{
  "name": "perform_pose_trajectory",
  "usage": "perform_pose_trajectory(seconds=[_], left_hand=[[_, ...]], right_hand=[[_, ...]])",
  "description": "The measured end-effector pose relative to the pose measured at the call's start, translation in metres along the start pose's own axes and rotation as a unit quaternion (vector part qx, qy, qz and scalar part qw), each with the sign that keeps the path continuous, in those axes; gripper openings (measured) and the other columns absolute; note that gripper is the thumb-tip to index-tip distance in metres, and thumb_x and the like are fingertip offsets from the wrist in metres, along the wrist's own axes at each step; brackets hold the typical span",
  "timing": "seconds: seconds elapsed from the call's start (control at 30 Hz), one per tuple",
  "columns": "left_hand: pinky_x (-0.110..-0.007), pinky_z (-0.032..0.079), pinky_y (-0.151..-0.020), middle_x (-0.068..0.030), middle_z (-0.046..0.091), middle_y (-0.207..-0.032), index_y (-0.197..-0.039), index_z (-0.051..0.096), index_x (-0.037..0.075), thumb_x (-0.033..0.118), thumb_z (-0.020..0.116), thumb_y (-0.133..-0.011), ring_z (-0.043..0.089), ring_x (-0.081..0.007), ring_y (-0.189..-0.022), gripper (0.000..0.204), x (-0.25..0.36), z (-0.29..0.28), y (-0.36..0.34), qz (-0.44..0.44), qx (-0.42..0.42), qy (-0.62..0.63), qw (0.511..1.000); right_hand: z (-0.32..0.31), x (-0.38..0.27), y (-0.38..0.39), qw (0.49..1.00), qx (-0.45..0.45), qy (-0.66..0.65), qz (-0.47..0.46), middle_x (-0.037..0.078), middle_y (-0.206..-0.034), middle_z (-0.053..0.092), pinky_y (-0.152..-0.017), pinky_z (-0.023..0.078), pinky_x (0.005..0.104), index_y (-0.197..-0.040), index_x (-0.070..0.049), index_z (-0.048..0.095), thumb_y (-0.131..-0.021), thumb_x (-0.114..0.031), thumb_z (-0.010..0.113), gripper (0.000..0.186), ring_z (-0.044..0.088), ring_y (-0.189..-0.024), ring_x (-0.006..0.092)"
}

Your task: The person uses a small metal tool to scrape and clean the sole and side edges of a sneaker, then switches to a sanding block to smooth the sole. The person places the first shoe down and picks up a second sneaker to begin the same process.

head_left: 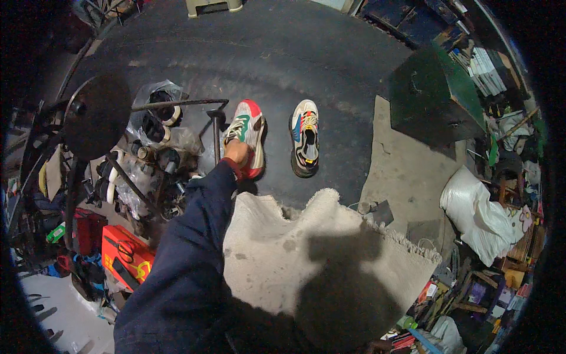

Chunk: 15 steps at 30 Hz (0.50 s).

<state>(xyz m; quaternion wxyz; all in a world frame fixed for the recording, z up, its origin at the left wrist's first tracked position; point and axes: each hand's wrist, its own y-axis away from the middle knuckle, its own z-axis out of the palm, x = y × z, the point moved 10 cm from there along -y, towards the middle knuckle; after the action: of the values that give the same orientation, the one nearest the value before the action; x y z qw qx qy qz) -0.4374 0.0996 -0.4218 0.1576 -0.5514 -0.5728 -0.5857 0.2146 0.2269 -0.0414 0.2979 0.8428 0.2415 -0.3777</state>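
My left hand (pixel 236 151), at the end of a dark blue sleeve, is closed on a white sneaker (pixel 250 121) with red and green parts. The fingers grip it around its ankle opening, which they mostly hide. The toe points away from me. To the right, a second sneaker (pixel 305 138), cream with blue, black and orange parts, stands untouched on the dark floor (pixel 339 71), its toe also pointing away. A beige cloth (pixel 265 253) with frayed edges spreads nearest me, partly in shadow. My right hand cannot be made out.
Left of the held sneaker stands a metal frame with a round dark wheel (pixel 97 117). Plastic bags (pixel 159 112) with shoes lie beside it, near a red box (pixel 125 253) with scissors on it. At right are a green box (pixel 433 97) and a white sack (pixel 477 215).
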Motion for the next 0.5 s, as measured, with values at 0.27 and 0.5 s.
perform_pose_trajectory(seconds=[0.27, 0.5], left_hand=[[-0.041, 0.059, -0.094, -0.0171, 0.073, -0.114, -0.122, 0.063, -0.006, 0.002, 0.065, -0.093, 0.074, -0.0277, -0.1, 0.031, 0.206, 0.003, 0.135, 0.075, -0.212, 0.4, 0.888], [-0.035, 0.058, -0.092, -0.0137, 0.071, -0.123, -0.14, 0.053, -0.001, 0.005, 0.067, -0.089, 0.073, -0.0225, -0.103, 0.052, 0.328, -0.038, 0.306, 0.206, -0.297, 0.423, 0.831]], right_hand=[[0.009, 0.062, -0.014, 0.949, 0.136, -0.283, 0.035, 0.001, -0.069, 0.052, -0.054, 0.043, 0.03, -0.089, -0.009, 0.049, -0.104, -0.028, 0.062, 0.028, 0.051, -0.061, 0.0125], [0.022, -0.055, -0.044, 0.957, 0.111, -0.244, -0.11, 0.009, -0.067, 0.061, -0.051, 0.045, 0.0287, -0.107, -0.001, 0.057, -0.103, -0.02, 0.06, 0.02, 0.055, -0.055, 0.0145]])
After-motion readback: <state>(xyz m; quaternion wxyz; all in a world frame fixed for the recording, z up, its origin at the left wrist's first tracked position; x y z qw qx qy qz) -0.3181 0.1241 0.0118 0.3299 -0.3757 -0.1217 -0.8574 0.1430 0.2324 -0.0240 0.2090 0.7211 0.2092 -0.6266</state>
